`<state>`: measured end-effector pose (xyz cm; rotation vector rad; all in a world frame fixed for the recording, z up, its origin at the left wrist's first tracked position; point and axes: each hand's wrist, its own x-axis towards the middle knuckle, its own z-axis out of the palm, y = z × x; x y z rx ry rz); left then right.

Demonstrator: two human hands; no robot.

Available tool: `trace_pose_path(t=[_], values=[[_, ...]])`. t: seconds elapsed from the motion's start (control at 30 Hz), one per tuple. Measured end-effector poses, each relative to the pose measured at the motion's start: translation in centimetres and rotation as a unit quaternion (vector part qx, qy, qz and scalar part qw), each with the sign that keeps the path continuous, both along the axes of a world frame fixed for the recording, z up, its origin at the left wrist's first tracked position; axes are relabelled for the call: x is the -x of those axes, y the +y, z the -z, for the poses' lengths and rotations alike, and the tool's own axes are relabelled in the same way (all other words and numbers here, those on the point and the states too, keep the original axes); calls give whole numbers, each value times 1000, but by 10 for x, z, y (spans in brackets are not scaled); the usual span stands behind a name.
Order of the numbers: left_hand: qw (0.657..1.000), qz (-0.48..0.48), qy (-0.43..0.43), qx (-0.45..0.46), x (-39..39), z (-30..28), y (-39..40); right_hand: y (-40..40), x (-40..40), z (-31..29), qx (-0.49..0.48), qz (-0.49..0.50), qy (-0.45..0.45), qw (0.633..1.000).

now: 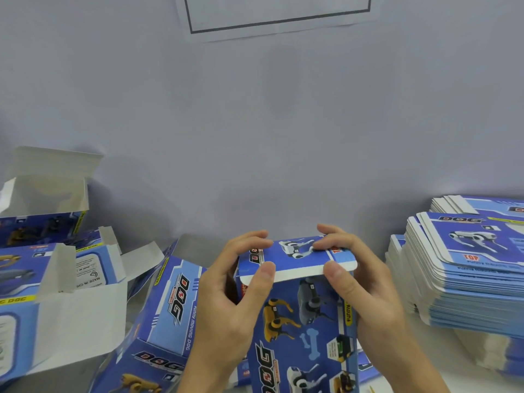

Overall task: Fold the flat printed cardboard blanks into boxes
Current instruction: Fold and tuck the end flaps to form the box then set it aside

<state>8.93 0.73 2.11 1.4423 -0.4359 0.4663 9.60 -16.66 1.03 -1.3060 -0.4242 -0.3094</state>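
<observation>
At six o'clock of the view, the left hand [226, 290] and right hand [365, 282] both pinch the top flap [297, 255] of the upright box [300, 321], thumbs on its white tuck edge. If one thumb pushes harder, the tuck edge can crease or miss the slot.

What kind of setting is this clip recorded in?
Probably a packing or assembly bench. A tall stack of flat blanks sits at right, folded open boxes pile up at left, and both hands, left hand and right hand, close a box.
</observation>
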Motion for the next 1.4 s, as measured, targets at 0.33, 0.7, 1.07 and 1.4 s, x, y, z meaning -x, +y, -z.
trace_pose_path(t=[0.33, 0.7, 1.07, 1.4], values=[[999, 28, 32, -14, -7, 9, -4, -3, -2, 1, -38, 79, -20, 996], [957, 186, 219, -26, -13, 16, 36, -39, -22, 24, -315, 56, 136, 937], [942, 261, 135, -160, 13, -33, 32, -10, -36, 53, 29, 120, 298, 947], [989, 6, 129, -74, -23, 11, 36, -1, -34, 57, 113, 145, 284, 941]])
